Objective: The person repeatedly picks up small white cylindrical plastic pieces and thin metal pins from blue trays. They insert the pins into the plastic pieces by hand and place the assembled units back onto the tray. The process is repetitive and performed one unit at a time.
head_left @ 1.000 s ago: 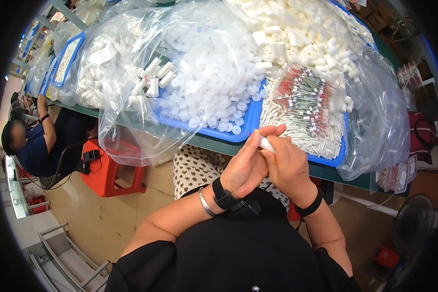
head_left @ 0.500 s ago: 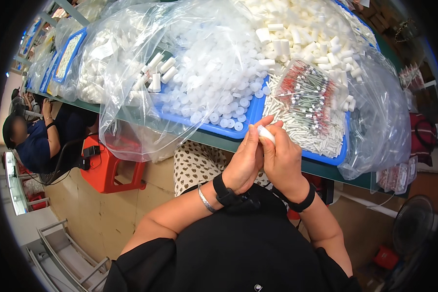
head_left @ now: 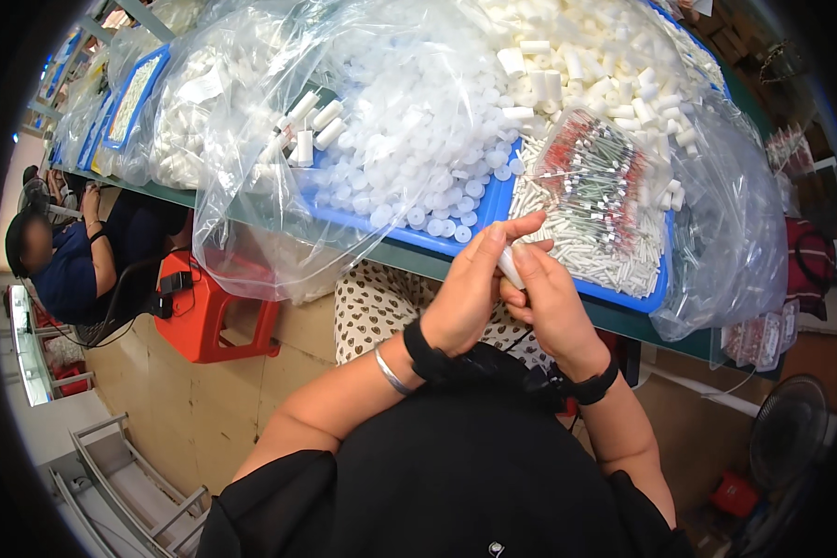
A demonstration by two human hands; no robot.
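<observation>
My left hand (head_left: pixel 467 290) and my right hand (head_left: pixel 556 299) meet in front of the table edge, both closed around a small white cylinder (head_left: pixel 510 268). Its upper end sits between my left thumb and fingers, while my right thumb and fingers press on it from the other side. The lower part is hidden by my fingers. Just beyond my hands is a blue tray (head_left: pixel 502 200) with translucent round discs (head_left: pixel 437 206) on its left. Thin white rods (head_left: pixel 614 277) lie on the right, under a clear box of red and green leaded components (head_left: pixel 591 177).
Thick white foam cylinders (head_left: pixel 614 74) are heaped behind the components. A clear plastic bag (head_left: pixel 251 232) hangs over the table edge at left, another bag (head_left: pixel 725 242) at right. A red stool (head_left: pixel 205 312) stands at left, near a seated person (head_left: pixel 65 265). A fan (head_left: pixel 789 426) stands at lower right.
My right hand has shifted slightly right and down. The white cylinder has tipped steeper between my hands, and my left fingers now reach farther right over it.
</observation>
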